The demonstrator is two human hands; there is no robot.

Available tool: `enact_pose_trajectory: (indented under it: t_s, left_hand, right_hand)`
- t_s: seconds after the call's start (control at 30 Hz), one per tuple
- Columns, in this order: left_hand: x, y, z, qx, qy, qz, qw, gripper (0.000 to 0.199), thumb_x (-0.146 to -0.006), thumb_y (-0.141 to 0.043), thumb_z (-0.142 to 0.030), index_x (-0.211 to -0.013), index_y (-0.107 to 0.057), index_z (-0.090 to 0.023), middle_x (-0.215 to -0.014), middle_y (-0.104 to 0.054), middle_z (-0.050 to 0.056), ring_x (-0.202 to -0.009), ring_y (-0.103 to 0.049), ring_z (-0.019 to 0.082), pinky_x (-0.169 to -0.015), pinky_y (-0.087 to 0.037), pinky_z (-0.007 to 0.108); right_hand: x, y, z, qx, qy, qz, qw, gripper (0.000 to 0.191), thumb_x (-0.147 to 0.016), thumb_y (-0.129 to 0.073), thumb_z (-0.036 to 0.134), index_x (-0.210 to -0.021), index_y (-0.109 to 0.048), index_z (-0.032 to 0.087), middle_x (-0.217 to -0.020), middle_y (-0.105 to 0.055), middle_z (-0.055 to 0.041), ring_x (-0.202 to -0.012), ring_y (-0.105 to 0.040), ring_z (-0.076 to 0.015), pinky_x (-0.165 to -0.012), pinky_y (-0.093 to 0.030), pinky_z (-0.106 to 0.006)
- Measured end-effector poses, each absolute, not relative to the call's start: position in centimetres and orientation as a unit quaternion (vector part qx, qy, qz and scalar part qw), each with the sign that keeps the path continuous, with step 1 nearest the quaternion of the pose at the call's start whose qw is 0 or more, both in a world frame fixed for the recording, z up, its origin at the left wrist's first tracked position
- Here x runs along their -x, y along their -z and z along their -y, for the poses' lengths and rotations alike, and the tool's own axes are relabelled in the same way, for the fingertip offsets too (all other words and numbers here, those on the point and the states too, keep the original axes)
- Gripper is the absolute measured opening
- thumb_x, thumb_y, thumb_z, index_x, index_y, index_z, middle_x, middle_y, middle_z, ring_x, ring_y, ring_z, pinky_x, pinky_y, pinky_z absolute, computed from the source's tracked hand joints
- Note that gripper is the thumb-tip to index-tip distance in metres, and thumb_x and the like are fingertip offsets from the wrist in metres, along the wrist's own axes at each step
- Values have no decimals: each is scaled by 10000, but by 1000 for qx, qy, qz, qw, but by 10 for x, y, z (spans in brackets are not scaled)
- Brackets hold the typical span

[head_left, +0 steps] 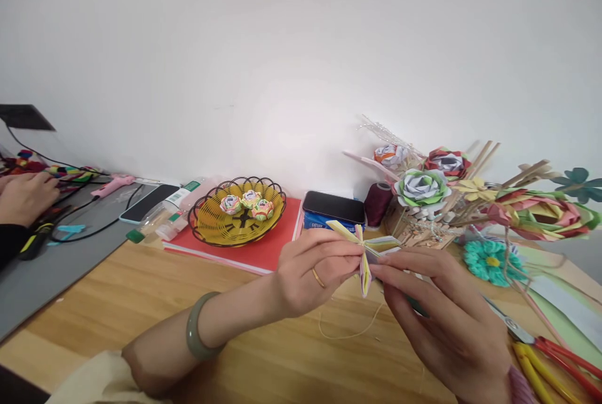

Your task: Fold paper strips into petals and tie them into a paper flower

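Observation:
Between my two hands is a folded paper flower (pixel 364 269) in pale yellow, white and pink, its narrow folded petals spreading out from a pinched middle. My left hand (pixel 315 272), with a ring on one finger and a green bangle at the wrist, grips its left side. On the other side, my right hand (pixel 442 310) pinches a petal between thumb and fingers. A thin pale thread (pixel 350 336) loops over the wooden table below the flower. Something dark green shows partly behind my right fingers; I cannot make out what it is.
A yellow woven basket (pixel 221 234) with several paper flowers sits on red paper (pixel 282 234). Behind my hands lies a phone (pixel 333 206) on a blue box. Finished flowers (pixel 423 189) and scissors (pixel 522 335) are right. Another person's hand (pixel 28 197) is far left, near a pink glue gun (pixel 114 184).

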State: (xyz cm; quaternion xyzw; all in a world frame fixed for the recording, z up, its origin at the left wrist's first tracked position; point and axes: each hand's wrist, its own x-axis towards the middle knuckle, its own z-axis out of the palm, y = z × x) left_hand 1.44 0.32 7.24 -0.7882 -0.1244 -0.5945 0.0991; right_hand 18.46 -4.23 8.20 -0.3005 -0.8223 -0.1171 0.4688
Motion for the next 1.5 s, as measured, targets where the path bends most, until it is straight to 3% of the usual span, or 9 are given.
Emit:
enact_pose_trajectory:
  t_s: [0.23, 0.37, 0.57, 1.5]
  left_hand:
    - [-10, -65, -7, 801, 573, 91, 148, 153, -703, -615, -65, -851, -576, -77, -874, -668, 76, -861, -578, 152, -717, -558, 256]
    - [-7, -64, -8, 799, 575, 54, 170, 69, -744, -544, -59, -793, -593, -62, -818, -642, 74, -859, -577, 165, -706, -564, 247]
    - [-5, -66, -8, 796, 582, 31, 166, 126, -771, -479, -60, -716, -592, -56, -747, -612, 71, -832, -580, 171, -671, -569, 234]
    - [-6, -65, -10, 793, 582, 21, 180, 149, -783, -456, -62, -684, -566, -77, -703, -609, 65, -822, -584, 162, -651, -576, 228]
  right_hand:
    - [-185, -81, 44, 296, 133, 818, 474, 300, -710, -542, -40, -935, -591, 152, -872, -568, -70, -809, -547, -182, -667, -469, -323]
    - [-185, -84, 44, 285, 157, 826, 460, 264, -727, -524, -32, -904, -601, 148, -877, -558, -76, -817, -542, -184, -671, -472, -320]
    - [-185, -86, 44, 275, 185, 829, 450, 220, -739, -525, -13, -879, -605, 136, -851, -568, -80, -810, -545, -178, -648, -486, -295]
    - [-186, -82, 44, 287, 209, 828, 435, 224, -753, -516, 7, -895, -599, 158, -816, -591, -77, -750, -576, -178, -602, -517, -301]
